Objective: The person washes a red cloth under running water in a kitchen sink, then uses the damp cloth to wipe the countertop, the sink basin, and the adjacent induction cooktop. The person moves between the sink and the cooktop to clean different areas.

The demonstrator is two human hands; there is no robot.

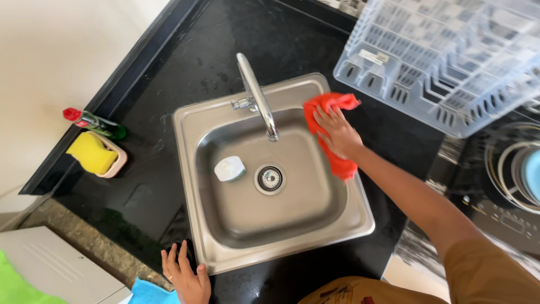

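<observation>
The right hand (337,132) lies flat on an orange cloth (329,132), its fingers (324,119) spread and pressing the cloth down against the rim of the steel sink (360,217) at about three o'clock from the drain. The cloth is draped over that rim, one bunched end up at one o'clock near the sink's back corner, the other end hanging toward the basin below the wrist. The right forearm runs off toward five o'clock, ending in a tan sleeve.

The left hand (187,277) rests at seven o'clock, on the front edge of the black counter (169,67) just beside the sink's near corner; its fingers are loosely spread and hold nothing. A blue cloth (151,294) lies just beside it at the bottom of the view.

Inside the basin, a small white rounded object (229,168) sits just left of the round drain (270,178). The curved chrome faucet (256,95) rises from the back rim at twelve o'clock and reaches over the basin.

At nine o'clock, well apart from the sink, a yellow sponge (91,152) sits in a pale pink holder (118,160), with a green bottle with a red cap (93,122) lying behind it against the wall. At two o'clock a clear plastic dish rack (444,62) stands on the counter, near the orange cloth but not touching it.
</observation>
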